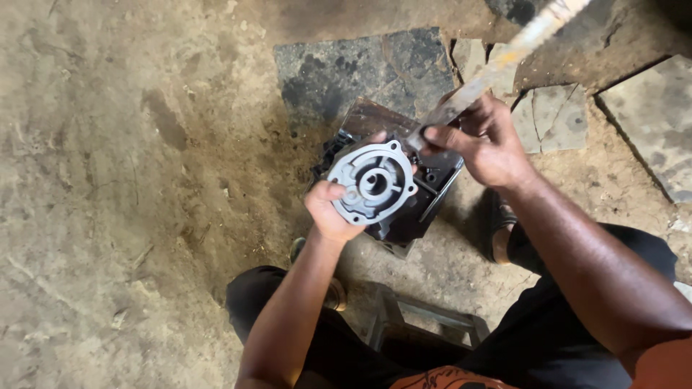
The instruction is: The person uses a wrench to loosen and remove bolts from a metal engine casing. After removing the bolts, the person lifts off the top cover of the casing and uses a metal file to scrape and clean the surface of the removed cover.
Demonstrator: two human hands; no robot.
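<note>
Left hand [331,212] clamps the round grey metal cover [372,181] over the dark housing [425,194] while my right-hand fingers [450,137] grip the flat blade [497,68], so I'd scrape flat and support the rim.

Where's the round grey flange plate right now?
Centre of the head view: the grey flange plate is held in the left hand, over a dark engine part.

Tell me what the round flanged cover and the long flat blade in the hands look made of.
Round flanged cover, held in the left hand: looks like cast metal, maybe aluminium; dull matte grey, moulded ribs and bolt ears. Long flat blade, held in the right hand: likely steel; worn grey with yellowish stains, possibly rust or paint.
</note>
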